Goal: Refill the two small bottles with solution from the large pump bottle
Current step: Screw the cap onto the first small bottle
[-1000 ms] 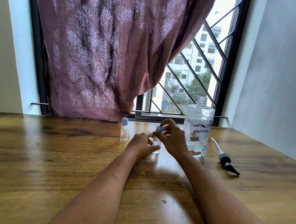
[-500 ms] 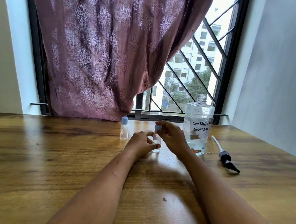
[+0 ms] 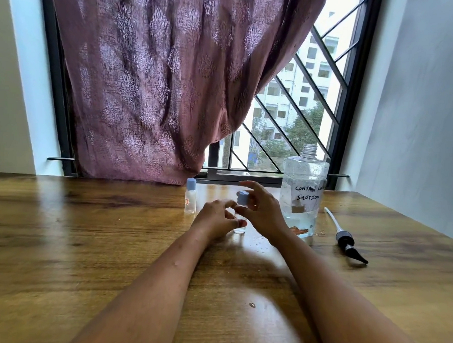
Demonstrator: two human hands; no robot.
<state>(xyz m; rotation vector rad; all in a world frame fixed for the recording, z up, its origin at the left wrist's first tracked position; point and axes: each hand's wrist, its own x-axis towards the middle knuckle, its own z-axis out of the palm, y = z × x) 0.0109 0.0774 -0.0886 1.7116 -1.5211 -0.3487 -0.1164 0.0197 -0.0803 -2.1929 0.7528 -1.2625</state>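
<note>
A person works at a wooden tabletop [image 3: 85, 242] by a window [image 3: 288, 122] half covered by a mauve patterned curtain [image 3: 159, 89]. The large bottle [image 3: 303, 196], clear, uncapped at the neck and bearing a handwritten label that reads in part "SOLUTION", stands upright toward the far edge, with clear liquid showing in its lower part. Just left of the large bottle, the left hand [image 3: 217, 218] grips a small bottle [image 3: 239, 228] that stands on the wood, its fingers curled round the clear body. The right hand [image 3: 263, 215], between that small bottle and the large bottle, pinches a blue cap [image 3: 243, 198] between thumb and fingertips at the top of the small bottle, the forefinger lifted above it; whether the cap is seated on the neck cannot be told. A second small bottle [image 3: 190, 198], closed with a matching blue lid, stands upright farther left of the large bottle, just beyond the left hand and apart from it. To the right of the large bottle the pump [image 3: 346, 240] lies flat on the tabletop, white tube pointing toward the window and black nozzle toward the person.
</note>
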